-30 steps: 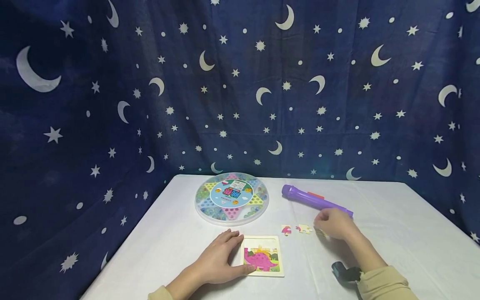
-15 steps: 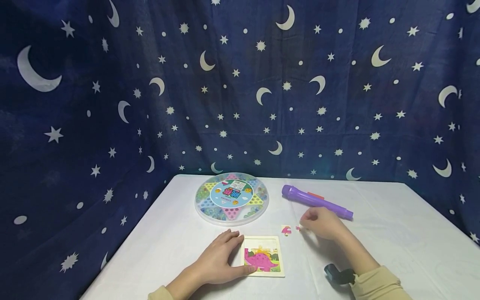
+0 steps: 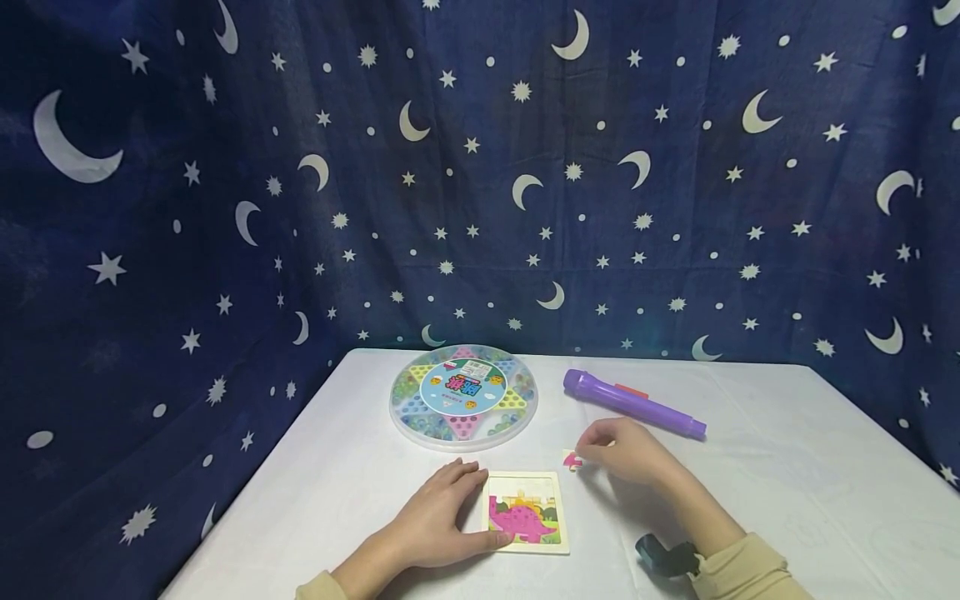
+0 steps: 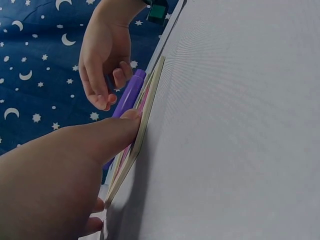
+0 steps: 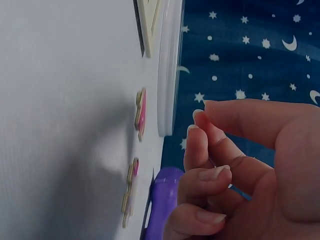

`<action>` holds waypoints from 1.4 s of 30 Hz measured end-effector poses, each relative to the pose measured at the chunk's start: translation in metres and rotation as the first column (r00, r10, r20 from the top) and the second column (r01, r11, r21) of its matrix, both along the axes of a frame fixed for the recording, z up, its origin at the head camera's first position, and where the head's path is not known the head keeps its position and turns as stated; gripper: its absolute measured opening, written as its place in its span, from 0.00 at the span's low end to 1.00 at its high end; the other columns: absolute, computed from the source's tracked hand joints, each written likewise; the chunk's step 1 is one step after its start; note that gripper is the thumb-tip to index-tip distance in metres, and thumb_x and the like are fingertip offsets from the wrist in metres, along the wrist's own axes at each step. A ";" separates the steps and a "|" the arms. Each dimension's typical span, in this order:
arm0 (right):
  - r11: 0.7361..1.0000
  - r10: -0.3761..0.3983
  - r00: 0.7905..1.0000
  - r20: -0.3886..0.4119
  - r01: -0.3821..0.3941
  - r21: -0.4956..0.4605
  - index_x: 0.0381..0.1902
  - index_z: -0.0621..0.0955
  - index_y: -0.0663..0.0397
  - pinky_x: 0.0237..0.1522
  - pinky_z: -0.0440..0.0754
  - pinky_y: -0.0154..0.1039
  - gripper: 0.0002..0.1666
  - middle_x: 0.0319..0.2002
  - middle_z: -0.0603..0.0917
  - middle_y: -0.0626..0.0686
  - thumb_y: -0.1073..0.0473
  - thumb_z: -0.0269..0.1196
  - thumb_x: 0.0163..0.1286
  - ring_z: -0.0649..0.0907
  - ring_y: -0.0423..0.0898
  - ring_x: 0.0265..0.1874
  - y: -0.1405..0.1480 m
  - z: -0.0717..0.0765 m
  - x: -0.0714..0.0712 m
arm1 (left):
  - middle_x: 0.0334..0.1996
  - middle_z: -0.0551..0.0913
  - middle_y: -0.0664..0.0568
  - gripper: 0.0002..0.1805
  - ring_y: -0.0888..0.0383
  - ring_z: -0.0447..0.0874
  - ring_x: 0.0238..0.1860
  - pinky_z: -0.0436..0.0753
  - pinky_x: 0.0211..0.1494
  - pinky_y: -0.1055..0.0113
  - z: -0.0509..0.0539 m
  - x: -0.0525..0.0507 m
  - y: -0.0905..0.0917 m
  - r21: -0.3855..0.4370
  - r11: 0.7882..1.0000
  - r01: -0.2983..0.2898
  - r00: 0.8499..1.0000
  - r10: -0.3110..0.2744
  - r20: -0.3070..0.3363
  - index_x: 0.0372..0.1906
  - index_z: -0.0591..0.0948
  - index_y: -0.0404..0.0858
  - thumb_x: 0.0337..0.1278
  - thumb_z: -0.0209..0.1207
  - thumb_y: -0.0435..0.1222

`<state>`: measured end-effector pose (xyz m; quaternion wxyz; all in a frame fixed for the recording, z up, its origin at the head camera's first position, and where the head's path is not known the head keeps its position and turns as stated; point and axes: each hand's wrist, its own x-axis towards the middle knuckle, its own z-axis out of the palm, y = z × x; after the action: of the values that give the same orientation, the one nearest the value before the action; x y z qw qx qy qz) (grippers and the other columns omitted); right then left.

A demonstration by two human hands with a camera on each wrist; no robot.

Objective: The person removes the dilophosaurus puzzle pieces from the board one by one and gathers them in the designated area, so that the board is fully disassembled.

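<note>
A square wooden puzzle tray [image 3: 562,510] with a pink dinosaur picture lies on the table; a pale bare strip shows along its upper part. My left hand [image 3: 437,518] rests at its left side, thumb pressing the lower edge and fingertips at the upper left corner. My right hand [image 3: 628,452] hovers over loose puzzle pieces, fingers loosely bent, thumb and index tips close together with nothing between them in the right wrist view. A pink puzzle piece [image 5: 141,115] lies nearest the fingertips. Another piece with a pink spot [image 5: 131,192] lies beside it, hidden by the hand in the head view.
A round Chinese checkers box [image 3: 463,398] lies behind the tray. To its right is a purple toy microphone [image 3: 636,405], with a small red item [image 3: 632,391] behind it. A dark blue starry curtain [image 3: 480,183] encloses the white table [image 3: 300,508].
My right hand has moved left over the row of loose pieces, from the rightmost one toward the pink one. My left hand and the tray have stayed put.
</note>
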<state>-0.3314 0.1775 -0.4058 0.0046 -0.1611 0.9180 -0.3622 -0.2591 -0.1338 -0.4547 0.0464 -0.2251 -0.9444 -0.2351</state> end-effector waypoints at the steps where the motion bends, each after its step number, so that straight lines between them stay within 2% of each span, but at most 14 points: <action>1: 1.000 0.003 1.000 0.001 -0.003 0.001 0.33 0.86 0.47 0.37 0.77 0.43 0.03 0.31 0.83 0.45 0.56 0.70 0.66 0.78 0.44 0.34 -0.002 0.000 0.000 | 0.71 0.72 0.45 0.51 0.41 0.64 0.74 0.66 0.72 0.39 0.000 0.000 0.000 0.002 1.000 0.001 1.000 -0.001 0.002 0.72 0.74 0.41 0.50 0.64 0.70; 8: 0.998 0.064 0.998 -0.015 -0.064 -0.003 0.31 0.85 0.46 0.39 0.76 0.43 0.04 0.28 0.83 0.43 0.59 0.70 0.65 0.78 0.44 0.33 -0.015 0.003 0.006 | 0.71 0.72 0.44 0.48 0.41 0.63 0.74 0.66 0.72 0.39 0.000 -0.001 -0.002 0.012 1.000 0.016 1.000 -0.016 0.009 0.72 0.75 0.44 0.52 0.63 0.69; 13: 0.993 0.117 0.993 -0.032 -0.117 0.020 0.30 0.84 0.44 0.37 0.75 0.43 0.05 0.28 0.81 0.42 0.58 0.70 0.65 0.77 0.44 0.32 -0.028 0.003 0.012 | 0.71 0.72 0.45 0.48 0.41 0.63 0.74 0.66 0.72 0.39 0.001 -0.001 -0.002 0.006 1.000 0.015 1.000 -0.015 -0.003 0.71 0.75 0.44 0.52 0.63 0.69; 19: 0.984 0.175 0.984 -0.027 -0.176 -0.007 0.31 0.84 0.44 0.35 0.74 0.42 0.05 0.27 0.81 0.42 0.57 0.71 0.64 0.77 0.44 0.31 -0.038 0.002 0.018 | 0.71 0.72 0.44 0.47 0.41 0.64 0.74 0.67 0.72 0.39 0.000 0.000 -0.003 0.002 1.000 0.019 1.000 -0.019 -0.012 0.71 0.76 0.44 0.52 0.63 0.69; 25: 0.979 0.202 0.979 0.024 -0.201 -0.034 0.32 0.84 0.45 0.32 0.75 0.42 0.05 0.28 0.81 0.44 0.56 0.72 0.65 0.77 0.45 0.30 -0.044 0.000 0.024 | 0.71 0.72 0.45 0.47 0.41 0.63 0.74 0.67 0.72 0.39 -0.002 -0.001 -0.002 0.010 1.000 0.025 1.000 -0.025 -0.005 0.71 0.76 0.44 0.52 0.63 0.70; 37: 0.959 0.278 0.961 -0.006 -0.278 -0.046 0.35 0.85 0.43 0.26 0.75 0.38 0.02 0.28 0.82 0.42 0.54 0.69 0.67 0.77 0.44 0.26 -0.051 -0.009 0.025 | 0.71 0.72 0.44 0.48 0.40 0.63 0.74 0.66 0.71 0.38 -0.002 -0.002 -0.001 -0.006 1.000 0.021 1.000 -0.021 -0.009 0.71 0.76 0.44 0.52 0.62 0.71; 42: 0.963 0.268 0.963 0.006 -0.268 -0.021 0.37 0.86 0.40 0.26 0.75 0.37 0.02 0.30 0.83 0.40 0.52 0.69 0.68 0.77 0.43 0.25 -0.058 -0.009 0.028 | 0.71 0.72 0.45 0.48 0.41 0.63 0.75 0.66 0.72 0.38 -0.001 -0.001 -0.001 -0.010 1.000 0.016 1.000 -0.016 -0.005 0.71 0.76 0.44 0.52 0.62 0.71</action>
<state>-0.3038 0.1190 -0.4149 0.0560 -0.2822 0.8841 -0.3683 -0.2601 -0.1353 -0.4554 0.0461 -0.2335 -0.9435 -0.2304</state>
